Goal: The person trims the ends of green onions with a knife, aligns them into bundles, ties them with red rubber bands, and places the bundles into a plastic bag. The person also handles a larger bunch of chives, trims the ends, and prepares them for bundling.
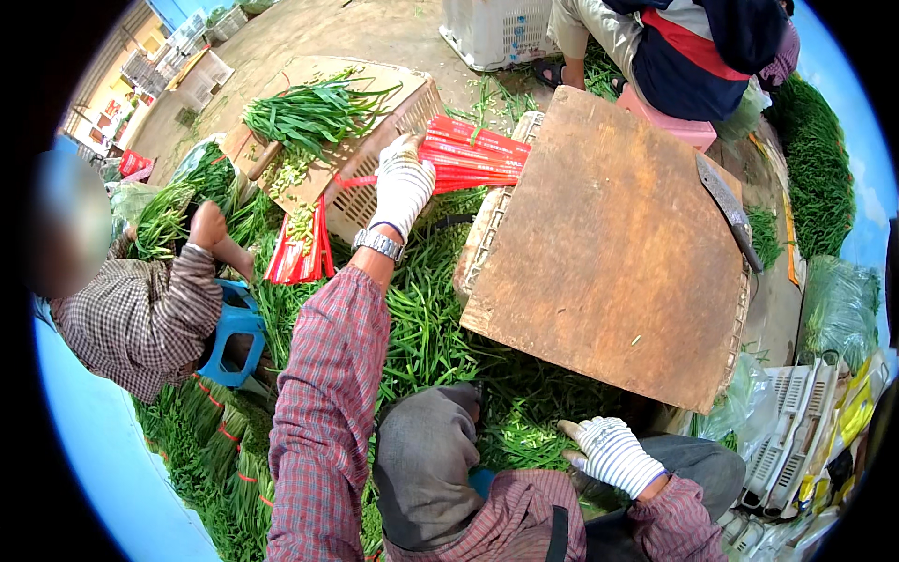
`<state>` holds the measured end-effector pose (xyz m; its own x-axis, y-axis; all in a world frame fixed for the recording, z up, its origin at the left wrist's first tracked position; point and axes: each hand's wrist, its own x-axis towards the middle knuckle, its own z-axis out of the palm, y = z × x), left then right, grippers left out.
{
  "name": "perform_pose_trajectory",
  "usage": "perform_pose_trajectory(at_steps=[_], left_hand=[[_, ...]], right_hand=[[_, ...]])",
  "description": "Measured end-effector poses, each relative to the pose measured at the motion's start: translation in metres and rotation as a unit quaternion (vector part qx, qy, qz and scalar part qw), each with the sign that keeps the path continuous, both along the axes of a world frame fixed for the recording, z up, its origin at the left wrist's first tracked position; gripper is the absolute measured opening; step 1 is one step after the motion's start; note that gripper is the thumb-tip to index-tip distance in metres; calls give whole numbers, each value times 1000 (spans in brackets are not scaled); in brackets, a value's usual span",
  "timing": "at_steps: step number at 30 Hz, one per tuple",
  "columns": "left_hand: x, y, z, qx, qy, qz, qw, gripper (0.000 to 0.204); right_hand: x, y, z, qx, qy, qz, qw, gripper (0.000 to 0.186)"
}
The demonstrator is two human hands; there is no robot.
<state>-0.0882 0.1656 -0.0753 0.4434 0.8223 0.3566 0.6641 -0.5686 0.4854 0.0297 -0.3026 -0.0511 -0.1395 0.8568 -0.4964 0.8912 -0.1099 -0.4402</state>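
My left hand [405, 185], in a white striped glove with a metal watch at the wrist, is stretched forward and closed on a red strip [354, 182]. Right beside it lies a fanned bundle of red strips [473, 155], reaching to the wooden board [609, 244]. My right hand [616, 456], gloved the same way, rests by my right knee with its fingers apart and nothing in them. Loose green stalks [524, 436] lie near its fingertips. A cleaver [726, 206] rests on the board's right edge, its dark handle jutting past the side.
To the left, another board [375, 89] on a crate holds a bunch of leafy greens [314, 117]; more red strips [300, 253] hang there. A person in a checked shirt [140, 323] sits beside a blue stool [234, 332]. Another person [698, 56] sits at the far right. Plastic crates [791, 421] stand lower right.
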Motion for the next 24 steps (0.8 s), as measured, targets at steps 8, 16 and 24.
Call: perform_pose_trajectory(at_steps=[8, 16, 24], left_hand=[[8, 1, 7, 74, -47, -2, 996, 38], [12, 4, -11, -50, -202, -20, 978, 27], [30, -8, 15, -146, -328, -74, 930, 18]], right_hand=[[3, 6, -17, -28, -20, -8, 999, 49], [19, 67, 45, 13, 266, -68, 961, 48], [88, 312, 20, 363, 61, -189, 910, 52]])
